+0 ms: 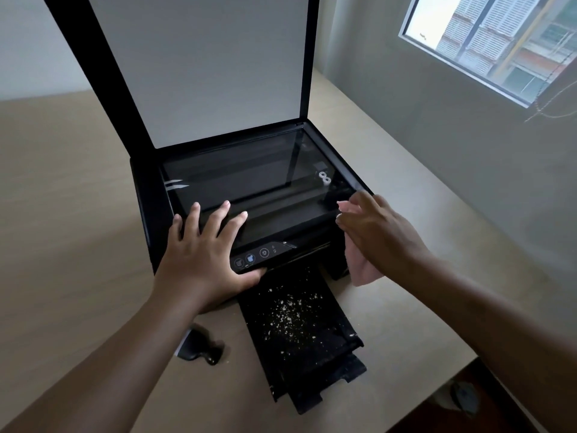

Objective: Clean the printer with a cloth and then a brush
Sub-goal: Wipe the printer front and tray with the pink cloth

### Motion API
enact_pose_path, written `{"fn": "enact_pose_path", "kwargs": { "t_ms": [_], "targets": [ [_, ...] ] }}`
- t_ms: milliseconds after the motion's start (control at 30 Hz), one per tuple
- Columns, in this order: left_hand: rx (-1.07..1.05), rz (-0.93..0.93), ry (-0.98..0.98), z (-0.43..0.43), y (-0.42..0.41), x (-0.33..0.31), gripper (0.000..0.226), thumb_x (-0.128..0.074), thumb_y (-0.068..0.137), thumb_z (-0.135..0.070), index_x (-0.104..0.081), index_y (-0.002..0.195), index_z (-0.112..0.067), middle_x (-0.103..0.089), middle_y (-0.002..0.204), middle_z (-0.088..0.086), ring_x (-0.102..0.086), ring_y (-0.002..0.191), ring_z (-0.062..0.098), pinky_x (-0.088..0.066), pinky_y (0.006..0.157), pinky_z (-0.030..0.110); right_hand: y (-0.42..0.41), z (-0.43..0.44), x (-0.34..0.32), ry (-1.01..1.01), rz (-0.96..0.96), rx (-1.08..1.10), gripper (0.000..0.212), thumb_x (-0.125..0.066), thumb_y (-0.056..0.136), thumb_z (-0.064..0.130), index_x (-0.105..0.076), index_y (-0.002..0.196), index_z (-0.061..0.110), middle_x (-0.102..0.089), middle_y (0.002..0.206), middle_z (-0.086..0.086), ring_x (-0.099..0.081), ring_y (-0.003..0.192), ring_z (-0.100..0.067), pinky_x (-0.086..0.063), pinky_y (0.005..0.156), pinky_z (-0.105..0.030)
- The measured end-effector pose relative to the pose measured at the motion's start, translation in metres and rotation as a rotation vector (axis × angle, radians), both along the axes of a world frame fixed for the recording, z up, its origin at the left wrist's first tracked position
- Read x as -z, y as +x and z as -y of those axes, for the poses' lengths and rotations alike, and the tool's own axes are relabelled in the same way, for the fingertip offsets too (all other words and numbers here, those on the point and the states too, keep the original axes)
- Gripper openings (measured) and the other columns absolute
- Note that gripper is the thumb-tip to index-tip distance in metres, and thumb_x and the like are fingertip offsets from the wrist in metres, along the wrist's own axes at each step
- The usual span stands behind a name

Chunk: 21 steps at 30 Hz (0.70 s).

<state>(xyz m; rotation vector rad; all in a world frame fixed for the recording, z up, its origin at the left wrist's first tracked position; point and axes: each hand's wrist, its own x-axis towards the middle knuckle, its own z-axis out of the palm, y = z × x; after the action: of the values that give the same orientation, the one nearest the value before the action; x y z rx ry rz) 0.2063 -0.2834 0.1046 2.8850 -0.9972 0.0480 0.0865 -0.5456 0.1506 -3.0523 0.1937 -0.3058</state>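
The left hand (204, 251) lies flat with fingers spread on the front left of the printer (249, 195), fingertips on the scanner glass (249, 176), thumb at the front edge by the control panel (265, 253); the right hand (379, 232) hovers at the printer's front right corner, closed around a pink cloth (363, 267) that hangs below the palm; the scanner lid (199, 67) stands raised; the black output tray (299, 332) is pulled out toward the camera, strewn with pale crumbs (287, 314); a black brush (199, 346) lies on the beige tabletop (78, 214), left of the tray and partly hidden by the left forearm.
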Motion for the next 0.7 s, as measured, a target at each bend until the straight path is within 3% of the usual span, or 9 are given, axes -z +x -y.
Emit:
{"fn": "enact_pose_path", "kwargs": {
  "t_ms": [100,233,333,400,433,500,567,633,700],
  "targets": [
    [-0.003,0.006,0.005,-0.001,0.000,0.002,0.103,-0.035,0.062,-0.090,-0.017,0.150,-0.040,-0.013,0.163,-0.007,-0.004,0.149,0.034,-0.007,0.118,0.055,-0.002,-0.004,0.000,0.027,0.031,0.004,0.017,-0.059,0.093,0.026,-0.060,0.107,0.016,-0.048,0.101,0.003,-0.047,0.087,-0.019,-0.045,0.073,-0.035],
    [0.000,-0.001,0.013,0.001,0.000,0.000,0.105,-0.034,0.062,-0.091,-0.013,0.151,-0.041,-0.009,0.163,-0.007,-0.001,0.149,0.033,-0.005,0.118,0.054,0.012,0.003,0.009,0.067,0.123,0.135,0.015,-0.059,0.092,0.021,-0.069,0.102,0.013,-0.056,0.105,-0.004,-0.055,0.095,-0.025,-0.051,0.076,-0.035],
    [-0.003,-0.003,0.012,0.001,0.001,0.000,0.104,-0.033,0.062,-0.092,-0.011,0.150,-0.041,-0.007,0.163,-0.008,0.001,0.149,0.033,-0.005,0.118,0.054,0.019,-0.056,0.022,0.379,0.311,0.102,0.020,-0.058,0.093,0.013,-0.070,0.102,0.000,-0.060,0.101,-0.011,-0.056,0.091,-0.019,-0.047,0.078,-0.019],
    [-0.005,-0.010,0.016,0.001,0.001,-0.001,0.103,-0.030,0.063,-0.093,-0.010,0.150,-0.041,-0.006,0.163,-0.008,0.001,0.149,0.032,-0.004,0.118,0.053,0.016,-0.098,0.035,0.418,0.296,0.025,0.023,-0.056,0.090,0.018,-0.073,0.099,0.003,-0.064,0.101,-0.010,-0.052,0.093,-0.020,-0.037,0.086,-0.011],
    [-0.008,-0.012,0.016,0.001,0.000,-0.001,0.103,-0.030,0.064,-0.093,-0.010,0.151,-0.042,-0.006,0.163,-0.008,0.002,0.149,0.032,-0.004,0.118,0.053,0.013,-0.105,0.038,0.435,0.272,-0.031,0.026,-0.055,0.091,0.022,-0.074,0.098,0.007,-0.065,0.101,-0.008,-0.052,0.093,-0.021,-0.037,0.088,-0.011],
    [-0.011,-0.014,0.022,0.002,0.000,-0.001,0.103,-0.031,0.063,-0.092,-0.009,0.151,-0.042,-0.005,0.163,-0.009,0.002,0.149,0.032,-0.004,0.118,0.053,0.010,-0.084,0.041,0.399,0.247,-0.069,0.029,-0.051,0.091,0.027,-0.075,0.095,0.010,-0.066,0.103,-0.006,-0.054,0.093,-0.025,-0.045,0.084,-0.025],
    [-0.009,-0.018,0.026,0.001,0.001,-0.001,0.104,-0.033,0.062,-0.091,-0.009,0.150,-0.042,-0.005,0.163,-0.009,0.002,0.149,0.032,-0.004,0.118,0.054,0.010,-0.055,0.038,0.357,0.241,0.039,0.025,-0.052,0.092,0.021,-0.075,0.097,0.012,-0.066,0.105,-0.007,-0.055,0.097,-0.027,-0.048,0.082,-0.037],
    [-0.009,-0.024,0.022,0.000,0.001,-0.001,0.104,-0.035,0.062,-0.091,-0.008,0.150,-0.042,-0.004,0.163,-0.009,0.002,0.149,0.032,-0.003,0.118,0.054,0.003,-0.041,0.038,0.345,0.205,0.098,0.018,-0.058,0.094,0.016,-0.073,0.103,0.015,-0.063,0.107,-0.005,-0.055,0.102,-0.026,-0.046,0.086,-0.032],
    [-0.008,-0.027,0.018,-0.001,0.001,-0.001,0.104,-0.036,0.063,-0.091,-0.008,0.150,-0.042,-0.004,0.163,-0.009,0.003,0.149,0.032,-0.003,0.118,0.054,-0.006,-0.045,0.037,0.410,0.204,0.014,0.016,-0.063,0.093,0.017,-0.072,0.106,0.016,-0.060,0.106,-0.002,-0.054,0.101,-0.022,-0.045,0.083,-0.024]
  ]
}}
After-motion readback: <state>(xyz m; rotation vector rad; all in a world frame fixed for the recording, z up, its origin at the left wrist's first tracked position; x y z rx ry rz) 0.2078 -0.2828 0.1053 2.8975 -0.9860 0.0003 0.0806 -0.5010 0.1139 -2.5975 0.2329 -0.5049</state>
